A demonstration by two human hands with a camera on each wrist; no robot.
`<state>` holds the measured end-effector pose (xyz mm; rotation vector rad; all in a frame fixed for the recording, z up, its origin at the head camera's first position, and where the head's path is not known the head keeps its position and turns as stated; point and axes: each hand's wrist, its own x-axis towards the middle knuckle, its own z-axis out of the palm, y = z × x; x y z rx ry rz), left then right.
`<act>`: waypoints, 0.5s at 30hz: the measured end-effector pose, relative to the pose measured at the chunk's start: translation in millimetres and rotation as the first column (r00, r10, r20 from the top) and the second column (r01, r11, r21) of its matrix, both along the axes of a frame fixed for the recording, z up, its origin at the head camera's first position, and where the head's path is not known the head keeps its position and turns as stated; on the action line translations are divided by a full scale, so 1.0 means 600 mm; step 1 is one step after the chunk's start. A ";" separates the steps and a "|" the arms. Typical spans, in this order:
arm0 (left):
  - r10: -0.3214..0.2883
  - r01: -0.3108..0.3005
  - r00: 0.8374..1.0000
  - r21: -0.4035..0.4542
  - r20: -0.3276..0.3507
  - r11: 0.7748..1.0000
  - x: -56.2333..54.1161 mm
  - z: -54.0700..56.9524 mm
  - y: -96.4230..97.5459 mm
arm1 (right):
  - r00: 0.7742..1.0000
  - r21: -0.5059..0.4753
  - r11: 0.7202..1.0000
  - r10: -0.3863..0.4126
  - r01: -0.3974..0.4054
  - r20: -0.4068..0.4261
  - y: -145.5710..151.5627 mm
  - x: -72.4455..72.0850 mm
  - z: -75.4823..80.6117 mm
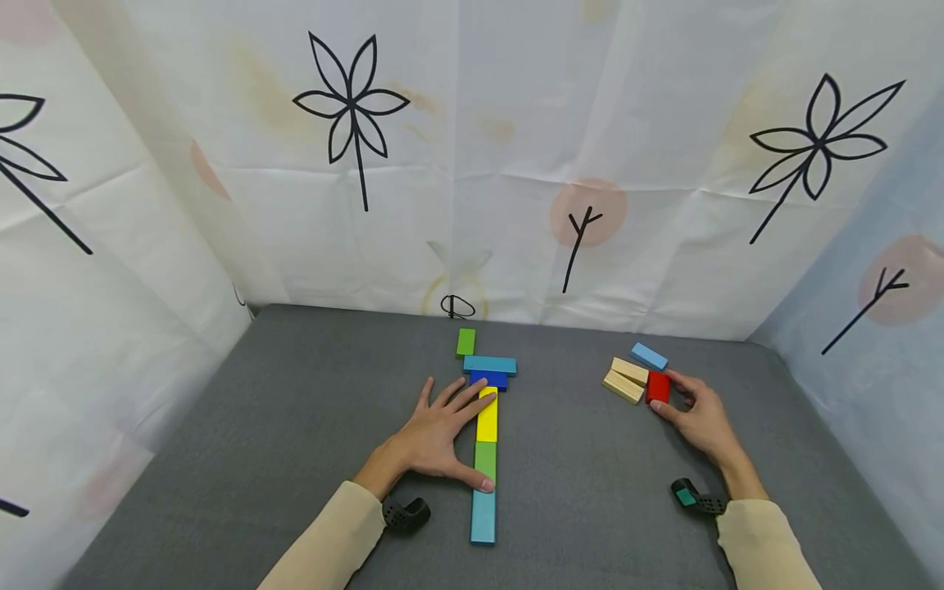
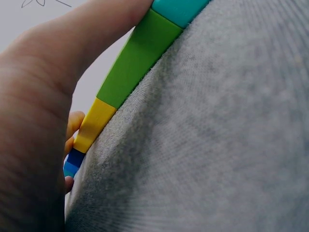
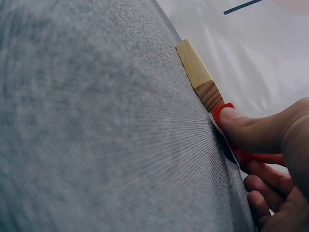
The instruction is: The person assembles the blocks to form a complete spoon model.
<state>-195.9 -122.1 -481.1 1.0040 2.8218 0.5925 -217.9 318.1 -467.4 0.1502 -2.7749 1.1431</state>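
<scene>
Over a grey table (image 1: 273,410), the person's hands are well apart. The left hand (image 1: 431,442) has its fingers spread, the thumb touching a green block (image 1: 485,459) near where it meets a teal block (image 1: 483,520), the forefinger over a yellow block (image 1: 487,422). Farther along lie a dark blue block (image 1: 492,380), a blue block (image 1: 490,365) and a small green block (image 1: 465,342). The right hand (image 1: 702,419) pinches a red block (image 1: 659,387) between thumb and fingers, just beside two wooden blocks (image 1: 624,387) and near a light blue block (image 1: 649,356)
</scene>
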 end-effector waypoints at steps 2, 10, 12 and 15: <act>0.000 0.000 1.000 0.001 0.005 1.000 0.001 0.001 0.000 | 1.000 -0.011 1.000 -0.023 0.023 -0.015 -0.001 0.002 0.002; -0.009 0.010 1.000 0.010 -0.003 1.000 -0.001 -0.003 -0.001 | 0.996 -0.071 0.994 -0.084 0.082 -0.026 -0.009 0.007 0.022; -0.010 0.010 1.000 0.009 -0.004 1.000 -0.001 -0.004 -0.001 | 0.996 -0.090 0.993 -0.079 0.075 -0.038 -0.015 0.008 0.030; -0.009 0.009 1.000 0.006 -0.006 1.000 -0.001 -0.003 0.000 | 0.997 -0.124 0.992 -0.044 0.036 -0.061 -0.029 0.010 0.042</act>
